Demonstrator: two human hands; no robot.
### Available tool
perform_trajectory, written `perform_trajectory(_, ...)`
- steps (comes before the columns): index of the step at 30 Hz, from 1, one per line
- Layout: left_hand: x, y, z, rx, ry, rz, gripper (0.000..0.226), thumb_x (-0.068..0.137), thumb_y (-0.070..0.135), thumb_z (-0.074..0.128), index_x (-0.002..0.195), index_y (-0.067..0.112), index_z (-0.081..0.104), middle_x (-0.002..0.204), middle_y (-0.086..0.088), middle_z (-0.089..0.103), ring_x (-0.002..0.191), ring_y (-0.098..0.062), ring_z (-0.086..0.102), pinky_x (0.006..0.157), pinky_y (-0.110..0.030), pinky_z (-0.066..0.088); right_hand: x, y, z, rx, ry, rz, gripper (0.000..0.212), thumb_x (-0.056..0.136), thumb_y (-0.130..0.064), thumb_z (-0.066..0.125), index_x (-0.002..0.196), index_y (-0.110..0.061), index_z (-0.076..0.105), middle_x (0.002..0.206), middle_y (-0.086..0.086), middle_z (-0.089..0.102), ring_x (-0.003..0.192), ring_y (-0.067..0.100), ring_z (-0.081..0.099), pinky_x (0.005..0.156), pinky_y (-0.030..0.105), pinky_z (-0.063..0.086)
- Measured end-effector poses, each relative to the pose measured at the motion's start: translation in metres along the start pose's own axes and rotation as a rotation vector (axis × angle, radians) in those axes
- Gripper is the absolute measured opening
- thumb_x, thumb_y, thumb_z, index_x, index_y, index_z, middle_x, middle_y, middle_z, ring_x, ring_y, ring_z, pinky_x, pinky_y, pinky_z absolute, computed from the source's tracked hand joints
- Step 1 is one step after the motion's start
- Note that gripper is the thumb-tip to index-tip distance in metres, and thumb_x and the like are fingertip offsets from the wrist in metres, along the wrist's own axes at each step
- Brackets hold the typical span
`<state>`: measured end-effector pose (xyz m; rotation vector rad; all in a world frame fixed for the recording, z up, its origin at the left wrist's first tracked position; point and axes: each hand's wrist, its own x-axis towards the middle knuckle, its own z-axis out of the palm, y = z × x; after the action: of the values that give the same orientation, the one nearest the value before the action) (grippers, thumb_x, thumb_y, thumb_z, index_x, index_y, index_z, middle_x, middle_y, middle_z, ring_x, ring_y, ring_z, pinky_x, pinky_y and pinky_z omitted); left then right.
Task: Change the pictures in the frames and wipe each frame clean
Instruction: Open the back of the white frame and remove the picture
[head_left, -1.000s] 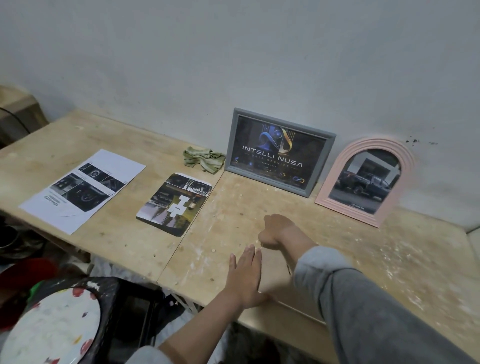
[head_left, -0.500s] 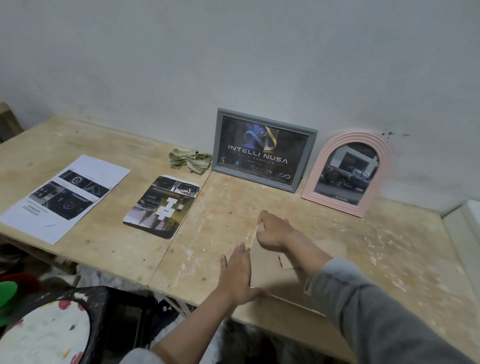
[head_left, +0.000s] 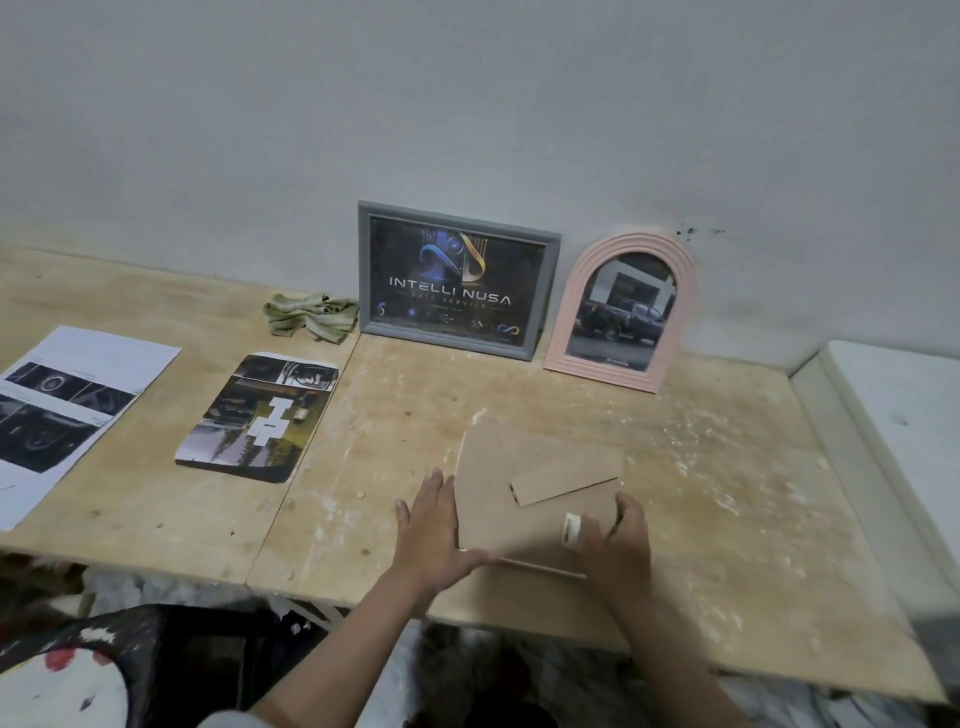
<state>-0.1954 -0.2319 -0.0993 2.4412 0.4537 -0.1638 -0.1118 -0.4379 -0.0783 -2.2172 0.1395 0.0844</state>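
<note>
A frame lies face down near the table's front edge, showing its brown backing board (head_left: 524, 488) with a fold-out stand. My left hand (head_left: 431, 530) lies flat with fingers apart against the board's left edge. My right hand (head_left: 615, 545) rests on the board's near right corner, fingers curled by a small white clip. A grey frame (head_left: 457, 280) with an "INTELLI NUSA" picture and a pink arched frame (head_left: 623, 312) with a truck photo lean against the wall. Two loose prints lie to the left: a rounded photo (head_left: 260, 415) and a white sheet (head_left: 67, 410). A green cloth (head_left: 311, 314) lies beside the grey frame.
The wooden table (head_left: 727, 467) is dusty and flecked with white. A white ledge (head_left: 893, 415) borders it on the right. Below the front edge at lower left sits a dark stool (head_left: 78, 670) with a paint-stained top.
My right hand moved from the board's far left corner to its near right corner. The left hand stayed at the left edge. The camera view shifted rightwards.
</note>
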Motion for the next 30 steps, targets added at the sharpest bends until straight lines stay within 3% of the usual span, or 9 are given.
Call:
perform_trajectory(7, -0.003, 0.011, -0.005, -0.064, 0.034, -0.014, 0.122, 0.054, 0.071, 0.071, 0.149, 0.027, 0.01, 0.159, -0.007, 0.015, 0.147, -0.025, 0.008, 0.112, -0.062, 0.011, 0.001, 0.0, -0.007, 0.045, -0.086, 0.04, 0.055, 0.084, -0.018, 0.063, 0.135, -0.008, 0.043, 0.134, 0.011, 0.051, 0.121, 0.027, 0.049, 0.101, 0.038, 0.041)
perform_trajectory(12, -0.007, 0.027, -0.008, -0.206, 0.054, -0.03, 0.13, 0.06, 0.05, 0.081, 0.152, 0.016, -0.005, 0.161, -0.003, 0.01, 0.148, -0.021, 0.008, 0.115, -0.057, -0.003, 0.0, -0.003, -0.012, 0.106, -0.037, -0.003, 0.051, 0.084, -0.014, 0.065, 0.131, -0.005, 0.046, 0.131, 0.012, 0.051, 0.122, 0.026, 0.047, 0.103, 0.037, 0.039)
perform_trajectory(15, -0.009, 0.046, -0.014, -0.332, 0.093, -0.005, 0.121, 0.068, 0.043, 0.08, 0.152, 0.023, -0.004, 0.152, 0.024, 0.017, 0.141, -0.01, 0.021, 0.116, -0.052, -0.003, 0.003, -0.003, -0.016, 0.144, -0.011, -0.007, 0.049, 0.084, -0.011, 0.066, 0.129, -0.002, 0.047, 0.13, 0.014, 0.05, 0.124, 0.027, 0.046, 0.103, 0.031, 0.035)
perform_trajectory(17, -0.011, 0.061, -0.015, -0.417, 0.154, 0.048, 0.106, 0.073, 0.043, 0.076, 0.151, 0.031, 0.006, 0.139, 0.04, 0.022, 0.133, 0.001, 0.025, 0.119, -0.05, 0.008, 0.007, -0.001, -0.022, 0.163, -0.007, -0.003, 0.051, 0.085, -0.011, 0.066, 0.131, -0.001, 0.046, 0.133, 0.016, 0.048, 0.125, 0.027, 0.044, 0.101, 0.026, 0.032)
perform_trajectory(20, -0.01, 0.083, -0.005, -0.521, 0.177, 0.099, 0.081, 0.079, 0.04, 0.072, 0.144, 0.038, 0.023, 0.138, 0.028, 0.038, 0.129, 0.014, 0.033, 0.11, -0.019, 0.029, 0.013, 0.004, -0.042, 0.173, 0.002, 0.001, 0.052, 0.086, -0.011, 0.065, 0.134, -0.002, 0.046, 0.135, 0.015, 0.046, 0.126, 0.025, 0.044, 0.101, 0.024, 0.031)
perform_trajectory(23, -0.004, 0.111, 0.016, -0.526, 0.109, 0.074, 0.067, 0.08, 0.05, 0.066, 0.137, 0.027, 0.04, 0.131, 0.014, 0.054, 0.122, -0.003, 0.051, 0.097, -0.016, 0.043, 0.027, 0.018, -0.073, 0.156, 0.021, 0.042, 0.051, 0.086, -0.014, 0.064, 0.134, -0.005, 0.047, 0.137, 0.014, 0.045, 0.127, 0.025, 0.043, 0.105, 0.03, 0.032)
perform_trajectory(27, -0.001, 0.163, 0.047, -0.529, 0.06, 0.143, 0.049, 0.081, 0.041, 0.071, 0.121, 0.037, 0.042, 0.11, 0.025, 0.057, 0.103, 0.013, 0.054, 0.076, 0.001, 0.038, 0.046, 0.047, -0.126, 0.077, 0.044, 0.105, 0.049, 0.088, -0.017, 0.062, 0.134, -0.009, 0.047, 0.14, 0.013, 0.042, 0.126, 0.027, 0.043, 0.101, 0.032, 0.035)
perform_trajectory(28, -0.002, 0.176, 0.054, -0.516, 0.049, 0.158, 0.052, 0.081, 0.036, 0.072, 0.12, 0.04, 0.037, 0.108, 0.03, 0.052, 0.101, 0.019, 0.051, 0.075, 0.004, 0.036, 0.05, 0.055, -0.136, 0.047, 0.046, 0.113, 0.049, 0.089, -0.019, 0.062, 0.135, -0.01, 0.047, 0.14, 0.013, 0.041, 0.125, 0.028, 0.044, 0.099, 0.033, 0.037)
perform_trajectory(30, 0.0, 0.205, 0.077, -0.501, 0.015, 0.209, 0.067, 0.082, 0.029, 0.073, 0.13, 0.036, 0.028, 0.115, 0.032, 0.042, 0.108, 0.013, 0.048, 0.083, 0.005, 0.031, 0.059, 0.077, -0.162, -0.014, 0.052, 0.125, 0.048, 0.089, -0.021, 0.061, 0.134, -0.012, 0.047, 0.139, 0.013, 0.042, 0.121, 0.028, 0.046, 0.094, 0.033, 0.04)
